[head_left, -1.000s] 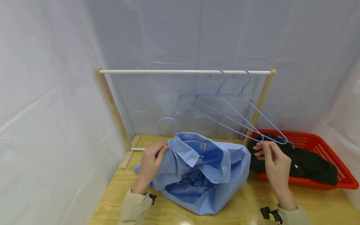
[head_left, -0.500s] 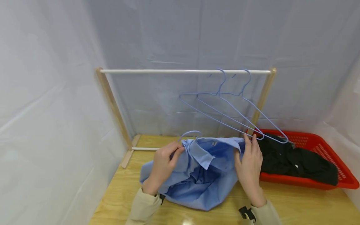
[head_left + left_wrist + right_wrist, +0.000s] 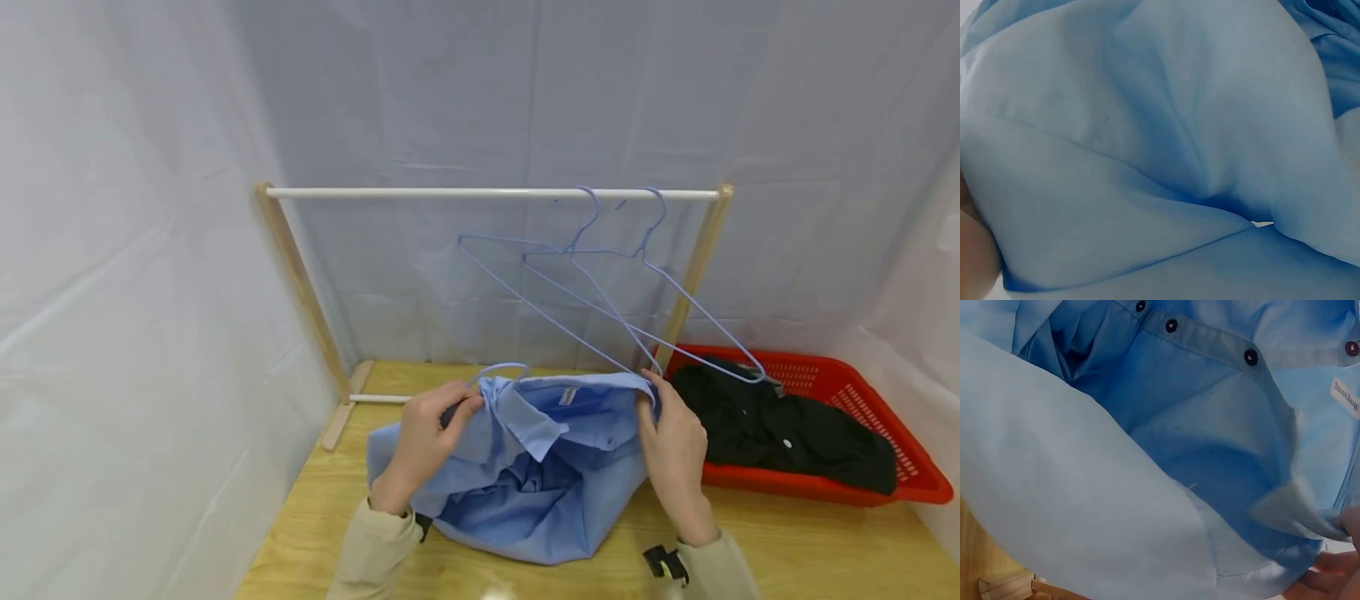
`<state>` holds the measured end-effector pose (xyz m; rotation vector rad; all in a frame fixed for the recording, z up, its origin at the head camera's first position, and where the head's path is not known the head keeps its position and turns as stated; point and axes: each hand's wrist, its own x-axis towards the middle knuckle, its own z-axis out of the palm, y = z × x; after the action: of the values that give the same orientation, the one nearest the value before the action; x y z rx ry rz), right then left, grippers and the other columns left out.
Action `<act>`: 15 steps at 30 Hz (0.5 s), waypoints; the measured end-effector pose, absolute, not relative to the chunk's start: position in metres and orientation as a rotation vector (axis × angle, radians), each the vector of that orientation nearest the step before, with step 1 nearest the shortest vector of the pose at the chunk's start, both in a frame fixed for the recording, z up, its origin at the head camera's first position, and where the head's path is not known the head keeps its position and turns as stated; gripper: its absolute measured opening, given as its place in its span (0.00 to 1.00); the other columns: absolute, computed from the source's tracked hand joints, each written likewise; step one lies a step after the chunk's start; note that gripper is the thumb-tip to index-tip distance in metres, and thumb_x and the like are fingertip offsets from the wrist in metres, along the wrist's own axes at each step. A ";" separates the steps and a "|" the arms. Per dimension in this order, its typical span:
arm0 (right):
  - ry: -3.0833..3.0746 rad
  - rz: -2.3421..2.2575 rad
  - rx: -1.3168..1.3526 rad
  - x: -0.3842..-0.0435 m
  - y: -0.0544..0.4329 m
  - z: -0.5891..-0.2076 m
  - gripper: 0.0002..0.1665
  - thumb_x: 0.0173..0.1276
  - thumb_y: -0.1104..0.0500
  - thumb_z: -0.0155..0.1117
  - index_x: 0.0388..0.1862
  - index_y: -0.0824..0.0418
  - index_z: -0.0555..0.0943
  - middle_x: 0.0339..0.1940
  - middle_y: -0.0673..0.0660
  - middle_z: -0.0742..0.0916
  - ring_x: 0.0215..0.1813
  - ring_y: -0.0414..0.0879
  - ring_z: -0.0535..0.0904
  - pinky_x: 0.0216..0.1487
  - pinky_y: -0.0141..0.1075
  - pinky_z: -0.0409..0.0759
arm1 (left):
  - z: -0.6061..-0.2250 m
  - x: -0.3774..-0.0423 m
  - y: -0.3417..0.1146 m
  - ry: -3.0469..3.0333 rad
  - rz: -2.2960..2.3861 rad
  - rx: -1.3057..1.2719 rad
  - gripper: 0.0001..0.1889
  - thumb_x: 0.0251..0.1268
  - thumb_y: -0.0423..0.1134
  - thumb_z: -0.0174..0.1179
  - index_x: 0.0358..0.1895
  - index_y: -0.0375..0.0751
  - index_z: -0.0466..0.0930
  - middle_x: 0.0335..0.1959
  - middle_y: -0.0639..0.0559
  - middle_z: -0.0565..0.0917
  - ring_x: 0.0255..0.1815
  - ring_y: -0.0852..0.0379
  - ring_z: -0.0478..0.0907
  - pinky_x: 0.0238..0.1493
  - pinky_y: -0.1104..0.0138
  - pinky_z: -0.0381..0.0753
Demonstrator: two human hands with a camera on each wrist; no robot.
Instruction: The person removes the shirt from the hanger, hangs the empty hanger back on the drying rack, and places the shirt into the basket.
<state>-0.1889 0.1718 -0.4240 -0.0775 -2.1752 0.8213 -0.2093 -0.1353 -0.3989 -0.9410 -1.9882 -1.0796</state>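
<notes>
A light blue button-up shirt (image 3: 525, 508) is held bunched above the wooden table, its collar (image 3: 528, 421) spread. From the collar's left end rises a blue hanger's hook (image 3: 501, 367); the rest of that hanger is hidden by cloth. My left hand (image 3: 427, 437) pinches the shirt at the shoulder beside the hook. On the other side, my right hand (image 3: 675, 458) pinches the shirt's far right edge, thumb inside the neck opening. In the right wrist view, dark buttons (image 3: 1250, 357) line the placket and fingers (image 3: 1329, 565) grip the cloth's edge. Blue cloth (image 3: 1147, 125) fills the left wrist view.
Behind the shirt stands a rack with a white rail (image 3: 420, 193) and wooden legs. Two blue hangers (image 3: 517, 292) hang on its right part, one reaching down to my right hand. A red basket (image 3: 918, 467) with dark clothing (image 3: 825, 442) sits at the right.
My right hand has come left from beside the shirt and taken its right edge. The hook tipped lower and shifted right with my left hand. One hanging hanger has swung left.
</notes>
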 end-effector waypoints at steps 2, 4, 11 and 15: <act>-2.133 0.811 -0.062 -0.189 0.174 -0.425 0.13 0.71 0.65 0.61 0.51 0.63 0.86 0.33 0.67 0.88 0.21 0.59 0.76 0.24 0.54 0.72 | -0.401 -0.210 -0.137 -1.976 -1.100 -0.922 0.07 0.70 0.34 0.63 0.31 0.46 0.84 0.25 0.57 0.81 0.24 0.64 0.74 0.29 0.72 0.73; -2.085 0.828 -0.052 -0.188 0.176 -0.425 0.11 0.68 0.67 0.62 0.46 0.64 0.87 0.23 0.65 0.85 0.18 0.52 0.69 0.21 0.45 0.68 | -0.402 -0.211 -0.140 -1.964 -1.125 -0.914 0.08 0.69 0.33 0.64 0.30 0.46 0.84 0.26 0.56 0.82 0.24 0.63 0.76 0.30 0.72 0.74; -2.021 1.105 -0.073 -0.184 0.184 -0.418 0.12 0.68 0.70 0.63 0.45 0.63 0.90 0.24 0.57 0.88 0.21 0.28 0.67 0.22 0.24 0.59 | -0.403 -0.212 -0.149 -1.934 -1.220 -0.896 0.09 0.68 0.28 0.63 0.30 0.46 0.83 0.26 0.54 0.83 0.26 0.62 0.78 0.32 0.73 0.75; -2.002 1.473 -0.080 -0.180 0.187 -0.412 0.12 0.72 0.68 0.60 0.49 0.67 0.88 0.19 0.45 0.83 0.21 0.30 0.69 0.23 0.22 0.65 | -0.402 -0.213 -0.155 -1.922 -1.287 -0.866 0.10 0.68 0.25 0.61 0.29 0.43 0.81 0.27 0.53 0.83 0.28 0.62 0.78 0.35 0.74 0.75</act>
<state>-0.1799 0.1872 -0.4116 -0.0798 -2.0020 1.4733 -0.2128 -0.1549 -0.4022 -0.8664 -1.9225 -1.2865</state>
